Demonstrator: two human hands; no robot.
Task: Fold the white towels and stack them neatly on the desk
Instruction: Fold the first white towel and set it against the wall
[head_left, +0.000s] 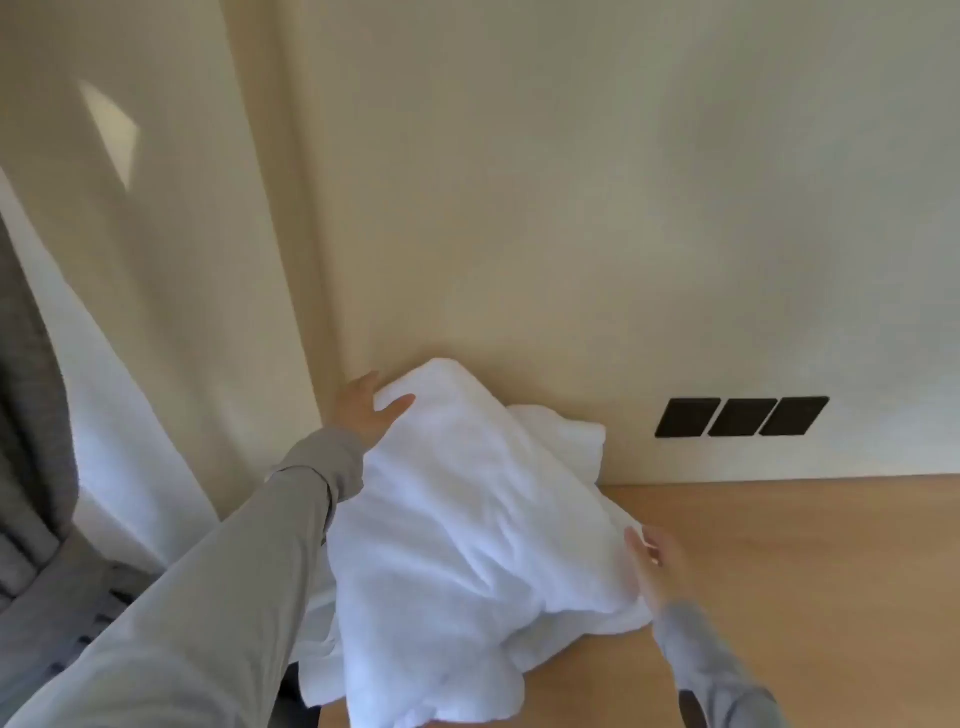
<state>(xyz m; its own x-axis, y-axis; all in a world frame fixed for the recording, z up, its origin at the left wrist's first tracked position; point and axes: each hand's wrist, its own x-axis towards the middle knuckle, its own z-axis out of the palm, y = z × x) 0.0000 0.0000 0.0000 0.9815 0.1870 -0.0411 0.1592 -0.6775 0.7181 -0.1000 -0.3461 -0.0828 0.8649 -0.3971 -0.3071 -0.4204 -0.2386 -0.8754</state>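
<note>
Left hand (363, 410) grips the far corner of white towel (467, 519), thumb on top. Right hand (652, 564) at its edge, grip unclear. Towel's heaped on desk (779, 571) btwn them. Prob. still spreading; next needs corners pulled taut.

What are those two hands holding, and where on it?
A white towel: the left hand grips its far corner, and the right hand pinches its right edge.

A rumpled white towel (457, 530) covered the desk's (779, 561) left end against the wall (571, 208); the desktop's right side lay open
</note>
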